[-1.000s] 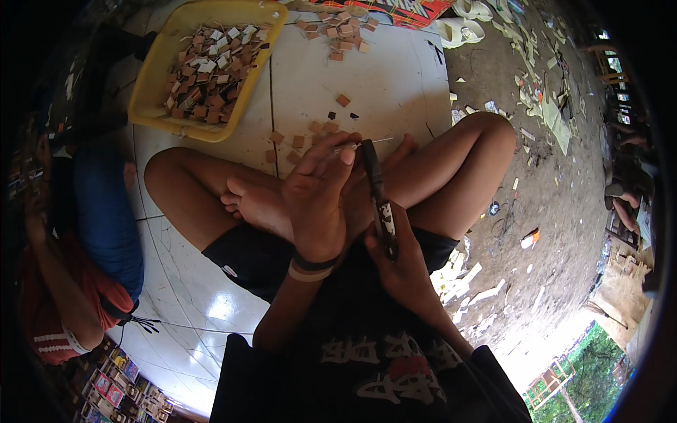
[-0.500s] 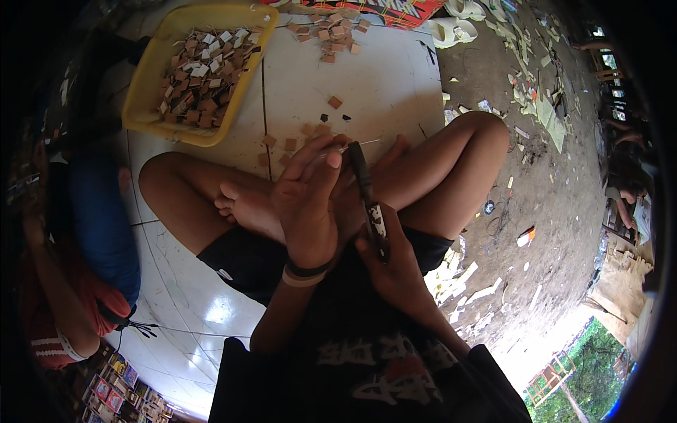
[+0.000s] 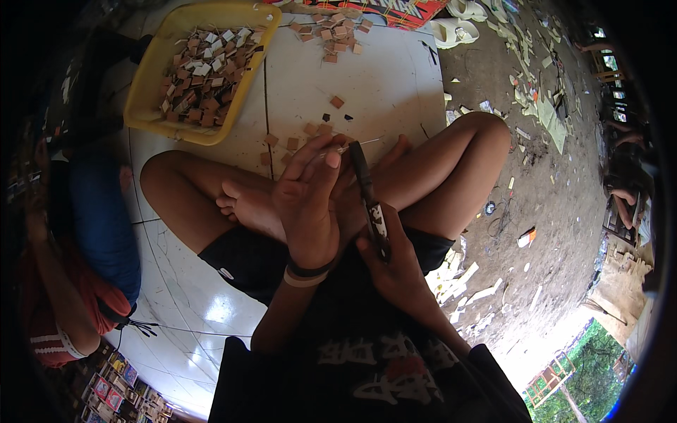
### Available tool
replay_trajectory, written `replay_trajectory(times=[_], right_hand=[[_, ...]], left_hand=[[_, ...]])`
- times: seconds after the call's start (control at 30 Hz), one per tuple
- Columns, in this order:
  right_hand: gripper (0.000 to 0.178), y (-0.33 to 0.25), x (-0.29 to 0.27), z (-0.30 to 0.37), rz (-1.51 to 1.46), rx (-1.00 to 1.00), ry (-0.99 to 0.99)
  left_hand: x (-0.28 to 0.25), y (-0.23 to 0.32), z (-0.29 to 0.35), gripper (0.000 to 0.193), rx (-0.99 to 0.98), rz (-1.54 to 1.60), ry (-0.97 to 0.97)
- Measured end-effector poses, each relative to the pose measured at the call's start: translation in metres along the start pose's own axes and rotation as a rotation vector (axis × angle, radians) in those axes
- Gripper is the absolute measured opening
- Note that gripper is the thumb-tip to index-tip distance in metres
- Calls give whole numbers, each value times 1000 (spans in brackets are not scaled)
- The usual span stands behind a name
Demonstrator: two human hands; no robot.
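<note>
Raised above my crossed legs, my left hand [image 3: 308, 201] pinches a thin pale wire-like piece [image 3: 369, 142] between thumb and fingers; its far end sticks out to the right. My right hand [image 3: 397, 271] is wrapped round a narrow dark bar-shaped tool [image 3: 361, 168] with worn white patches near its grip. The tool points away from me, and its tip meets or crosses the thin piece beside my left thumb. I cannot make out the kind of tool. Just beyond my left fingers, several small brown square pieces [image 3: 292, 144] lie on the white tiled floor [image 3: 296, 84].
A yellow plastic basket [image 3: 248, 88] at the far left holds many brown and white squares with thin sticks. More squares [image 3: 337, 32] are heaped at the far side. Pale sandals [image 3: 453, 32] and scraps lie on the bare ground at right. Another person's blue-clad leg [image 3: 106, 225] is at left.
Both hands, the tool and the thin piece keep nearly the same pose. The whole view has shifted very slightly.
</note>
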State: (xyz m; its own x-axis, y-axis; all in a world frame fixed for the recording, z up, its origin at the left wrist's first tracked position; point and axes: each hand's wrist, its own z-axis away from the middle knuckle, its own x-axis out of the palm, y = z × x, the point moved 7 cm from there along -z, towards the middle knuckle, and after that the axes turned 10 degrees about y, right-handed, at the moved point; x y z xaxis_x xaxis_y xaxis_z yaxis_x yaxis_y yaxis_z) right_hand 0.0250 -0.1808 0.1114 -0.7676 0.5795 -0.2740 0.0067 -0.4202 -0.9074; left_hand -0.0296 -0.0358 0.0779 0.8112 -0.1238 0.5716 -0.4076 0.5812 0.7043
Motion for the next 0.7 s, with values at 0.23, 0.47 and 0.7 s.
replay_trajectory(times=[0.23,0.47,0.7], right_hand=[[57,3,6,10,-274,317,-166],[61,1,2,-7,485,-71,92],[66,-4,3,-6,426,-140,96]], left_hand=[[-8,11,-3,29,334,-223,39],[-11,38,13,21,701,-711,146],[-26,39,5,21,514,-626,209]])
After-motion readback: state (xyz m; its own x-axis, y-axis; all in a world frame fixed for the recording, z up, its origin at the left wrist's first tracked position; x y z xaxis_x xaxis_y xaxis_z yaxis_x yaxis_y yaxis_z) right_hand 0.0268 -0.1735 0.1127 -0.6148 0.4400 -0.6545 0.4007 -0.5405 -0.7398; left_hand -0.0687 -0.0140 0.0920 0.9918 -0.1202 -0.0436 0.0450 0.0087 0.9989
